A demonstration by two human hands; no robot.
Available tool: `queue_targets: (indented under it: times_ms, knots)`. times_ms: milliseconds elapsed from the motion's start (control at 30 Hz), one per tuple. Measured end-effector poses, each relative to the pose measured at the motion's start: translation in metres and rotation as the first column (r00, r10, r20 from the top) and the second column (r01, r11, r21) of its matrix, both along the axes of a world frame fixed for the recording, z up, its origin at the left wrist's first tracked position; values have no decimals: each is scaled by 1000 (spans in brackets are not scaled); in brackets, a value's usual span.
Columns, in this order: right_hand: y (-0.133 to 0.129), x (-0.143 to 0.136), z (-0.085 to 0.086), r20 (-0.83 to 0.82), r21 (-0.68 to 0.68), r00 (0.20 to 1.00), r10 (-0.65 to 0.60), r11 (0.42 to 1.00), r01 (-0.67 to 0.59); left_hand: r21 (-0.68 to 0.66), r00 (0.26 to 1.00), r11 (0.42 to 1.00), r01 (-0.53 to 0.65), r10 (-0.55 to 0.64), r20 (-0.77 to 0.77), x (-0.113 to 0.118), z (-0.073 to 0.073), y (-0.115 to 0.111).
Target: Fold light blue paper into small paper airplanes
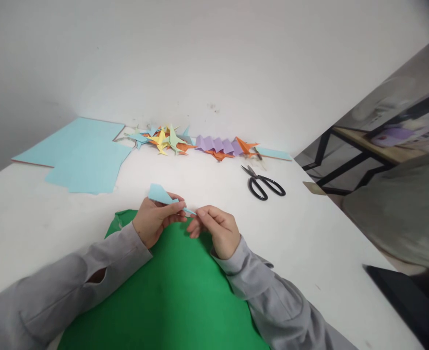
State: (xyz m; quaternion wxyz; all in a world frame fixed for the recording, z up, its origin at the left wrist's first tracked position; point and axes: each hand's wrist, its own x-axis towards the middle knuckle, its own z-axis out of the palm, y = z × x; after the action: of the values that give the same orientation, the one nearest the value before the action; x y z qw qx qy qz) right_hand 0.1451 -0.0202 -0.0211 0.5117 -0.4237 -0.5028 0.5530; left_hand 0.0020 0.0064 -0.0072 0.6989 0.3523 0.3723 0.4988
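A folded light blue paper piece (159, 193) is held up between my two hands, above the near part of the table. My left hand (159, 217) is closed round its middle, the thumb pressed on top and the wide flat end sticking out past it. The fingertips of my right hand (216, 227) pinch the narrow pointed end. Beneath both hands lies a bright green cloth-like surface (174, 287). The fine folds between my fingers are partly hidden.
Light blue paper sheets (90, 165) lie at the left. Along the wall sit folded paper figures (170, 141) in several colours and a pleated purple paper strip (218, 145). Black-handled scissors (263, 183) lie open at the right. A dark flat object (404, 301) is at the right edge.
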Motion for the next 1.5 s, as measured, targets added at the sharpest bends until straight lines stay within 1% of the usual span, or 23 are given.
queue_targets:
  times_ms: [133,267,400,533,633,767,933,1067,1200,1333,1500]
  knots:
    - [0,0,-4,41,49,999,-6,999,4,18,997,1000,-12,14,-76,-2,3,2]
    - [0,1,-8,87,83,996,-16,997,9,-5,989,1000,17,-17,-148,-3,6,2]
    - [0,2,-10,172,117,985,-28,993,8,8,987,1000,-6,8,-163,-3,5,1]
    - [-1,4,-10,290,173,956,-48,985,-3,38,982,999,-6,13,-190,-3,3,2]
    - [-1,4,-9,327,182,944,-46,983,-15,55,979,998,0,11,-203,-2,2,3]
    - [-1,3,-7,267,150,963,-26,989,-15,82,976,997,-4,22,-216,-2,2,2]
    - [-1,1,-6,151,66,989,-1,998,-9,130,974,991,28,2,-227,-4,0,2]
    - [-1,1,-5,150,47,989,-3,999,-4,128,972,992,18,13,-233,-4,1,3]
    - [-1,1,-6,171,33,985,0,999,-6,125,962,992,21,14,-274,-3,4,2]
    - [-1,0,-6,112,1,993,24,1000,-24,171,951,984,43,12,-310,-3,4,2]
    - [-1,-2,-5,34,-62,998,51,997,-49,196,947,978,74,-7,-322,-5,3,2]
